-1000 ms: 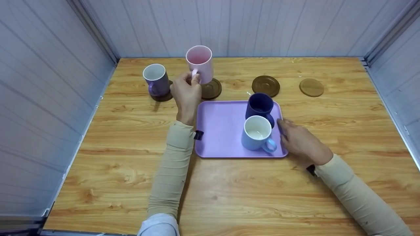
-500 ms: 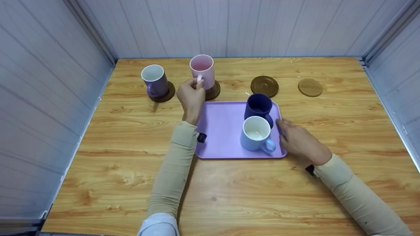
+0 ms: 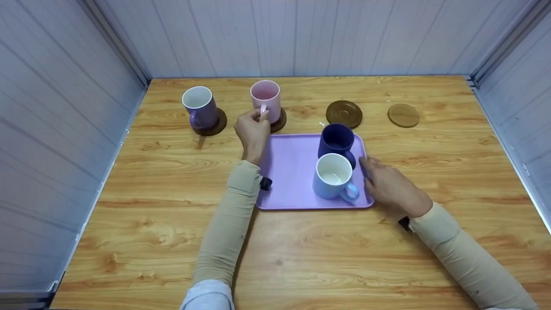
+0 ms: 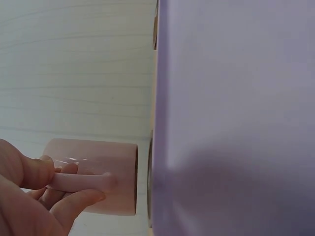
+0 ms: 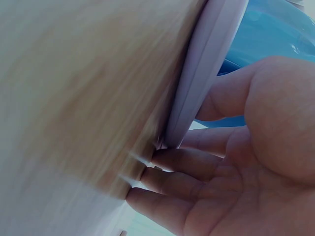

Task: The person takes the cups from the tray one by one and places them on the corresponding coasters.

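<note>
In the head view my left hand (image 3: 254, 131) pinches the handle of a pink mug (image 3: 272, 105). The mug is upright, close over a dark brown coaster (image 3: 282, 122); a narrow gap shows between its base and the coaster (image 4: 150, 179) in the left wrist view. My right hand (image 3: 394, 185) is at the right edge of the purple tray (image 3: 288, 172). Its thumb goes over the tray rim (image 5: 204, 73) while the fingers lie along the outer side, tips near the table. A dark blue mug (image 3: 337, 137) and a light blue mug (image 3: 329, 183) stand on the tray.
A purple mug (image 3: 206, 112) with a white inside stands on a brown coaster (image 3: 221, 122) at the back left. Farther right lie a brown coaster (image 3: 344, 113) and a lighter wooden one (image 3: 403, 115). Panel walls (image 3: 275, 38) enclose the table's back and sides.
My left hand has lowered the pink mug towards the coaster, shifting slightly right and nearer. The right hand stays at the tray edge. The whole head view has drifted slightly.
</note>
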Tool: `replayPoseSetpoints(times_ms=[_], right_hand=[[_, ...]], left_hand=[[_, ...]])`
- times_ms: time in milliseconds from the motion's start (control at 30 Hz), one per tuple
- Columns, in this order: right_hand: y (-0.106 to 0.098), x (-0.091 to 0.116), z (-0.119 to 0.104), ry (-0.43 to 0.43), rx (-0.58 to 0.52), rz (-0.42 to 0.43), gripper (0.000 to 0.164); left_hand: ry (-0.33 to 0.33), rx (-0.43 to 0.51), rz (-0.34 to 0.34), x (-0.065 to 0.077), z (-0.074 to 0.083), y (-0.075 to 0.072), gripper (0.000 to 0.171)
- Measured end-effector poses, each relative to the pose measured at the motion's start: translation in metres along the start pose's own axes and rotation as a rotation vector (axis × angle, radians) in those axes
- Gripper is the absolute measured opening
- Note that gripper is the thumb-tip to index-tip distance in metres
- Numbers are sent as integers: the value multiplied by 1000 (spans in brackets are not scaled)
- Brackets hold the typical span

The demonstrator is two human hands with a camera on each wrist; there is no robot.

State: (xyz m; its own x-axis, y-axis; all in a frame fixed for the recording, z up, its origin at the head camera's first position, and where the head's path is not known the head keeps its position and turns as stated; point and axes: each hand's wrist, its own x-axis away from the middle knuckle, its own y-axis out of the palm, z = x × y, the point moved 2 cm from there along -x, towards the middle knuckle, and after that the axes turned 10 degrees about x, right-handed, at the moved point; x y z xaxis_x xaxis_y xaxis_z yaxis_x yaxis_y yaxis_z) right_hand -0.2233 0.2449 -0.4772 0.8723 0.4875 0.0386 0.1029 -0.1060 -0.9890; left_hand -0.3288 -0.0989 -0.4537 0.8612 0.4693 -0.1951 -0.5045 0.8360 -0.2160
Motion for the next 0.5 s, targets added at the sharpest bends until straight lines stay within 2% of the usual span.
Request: replayPoseSetpoints(times_ms=[300,500], right_hand=[[2,0,0,-4,0,5,55],[1,0,-1,4,2,10,54]], left_hand=[[-15,-12,20,0,-9,3,9],[-37,1,1,1,-12,5,9]])
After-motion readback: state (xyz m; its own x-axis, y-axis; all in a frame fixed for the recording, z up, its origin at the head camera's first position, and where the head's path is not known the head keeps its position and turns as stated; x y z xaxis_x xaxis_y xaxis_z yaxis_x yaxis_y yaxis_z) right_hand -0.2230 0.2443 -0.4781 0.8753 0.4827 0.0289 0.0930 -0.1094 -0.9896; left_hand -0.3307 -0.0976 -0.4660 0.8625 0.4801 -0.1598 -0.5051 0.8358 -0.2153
